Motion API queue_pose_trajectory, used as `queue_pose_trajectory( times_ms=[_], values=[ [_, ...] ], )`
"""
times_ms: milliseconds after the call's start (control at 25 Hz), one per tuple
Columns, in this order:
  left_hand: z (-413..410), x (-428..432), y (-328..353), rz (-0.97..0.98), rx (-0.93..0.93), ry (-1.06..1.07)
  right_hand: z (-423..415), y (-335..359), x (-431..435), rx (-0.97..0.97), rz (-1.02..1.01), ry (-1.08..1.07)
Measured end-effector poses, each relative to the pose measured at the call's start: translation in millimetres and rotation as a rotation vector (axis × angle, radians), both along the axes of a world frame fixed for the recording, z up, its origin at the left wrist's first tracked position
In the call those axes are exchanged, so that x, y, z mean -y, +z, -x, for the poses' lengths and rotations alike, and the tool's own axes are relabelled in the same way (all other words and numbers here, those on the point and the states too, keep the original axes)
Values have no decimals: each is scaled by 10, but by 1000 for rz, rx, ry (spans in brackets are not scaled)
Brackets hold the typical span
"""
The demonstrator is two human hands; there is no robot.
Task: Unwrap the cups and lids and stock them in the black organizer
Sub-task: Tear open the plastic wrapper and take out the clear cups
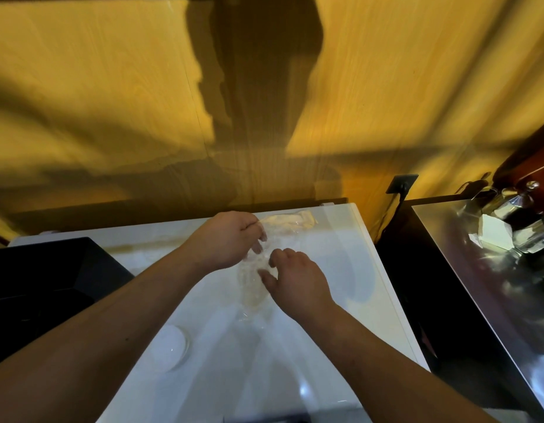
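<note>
While both grip clear wrap [253, 288], left hand [231, 239] sits beyond right hand [298, 279].

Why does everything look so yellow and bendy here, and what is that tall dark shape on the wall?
Head view: warm light tints the wood wall yellow, and the dark shape looks like a cast shadow. The wide-angle lens bows straight edges, such as those of the white table. The clear plastic wrap between the left hand and right hand is faint, hard to outline.
</note>
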State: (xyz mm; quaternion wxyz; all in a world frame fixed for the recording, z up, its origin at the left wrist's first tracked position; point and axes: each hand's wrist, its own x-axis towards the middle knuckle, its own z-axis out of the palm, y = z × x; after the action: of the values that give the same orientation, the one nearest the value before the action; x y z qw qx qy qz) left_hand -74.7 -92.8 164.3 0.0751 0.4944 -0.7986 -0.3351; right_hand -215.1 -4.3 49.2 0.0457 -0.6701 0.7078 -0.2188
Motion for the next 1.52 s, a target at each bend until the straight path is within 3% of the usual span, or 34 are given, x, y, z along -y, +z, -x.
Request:
queue_pose_trajectory(
  times_ms=[80,240,480,600,720,760,880,920,1120,1320,1520],
  values=[
    [-16,26,68,48,29,-1,37,11,35,-74,-25,82],
    [-76,169,256,392,227,28,89,-49,-56,-122,-90,102],
    [-185,193,297,140,84,176,354,-5,-152,10,-123,159],
    [-119,144,286,-75,-79,258,445,87,-141,-36,-124,242],
    [-36,223,307,-105,-121,290,523,140,-116,-9,-272,234],
    [-15,245,303,-94,-98,282,560,179,-95,75,-360,184],
    [44,263,254,-128,-88,261,618,435,122,560,-511,-168],
    [65,261,231,-147,-101,267,623,504,233,614,-540,-266],
    [152,286,180,-161,-119,262,521,658,564,660,-788,-281],
    [102,305,175,-216,-134,233,682,817,571,565,-611,-293],
    [135,253,165,-181,-190,262,900,1029,523,505,-567,-304]
  ],
)
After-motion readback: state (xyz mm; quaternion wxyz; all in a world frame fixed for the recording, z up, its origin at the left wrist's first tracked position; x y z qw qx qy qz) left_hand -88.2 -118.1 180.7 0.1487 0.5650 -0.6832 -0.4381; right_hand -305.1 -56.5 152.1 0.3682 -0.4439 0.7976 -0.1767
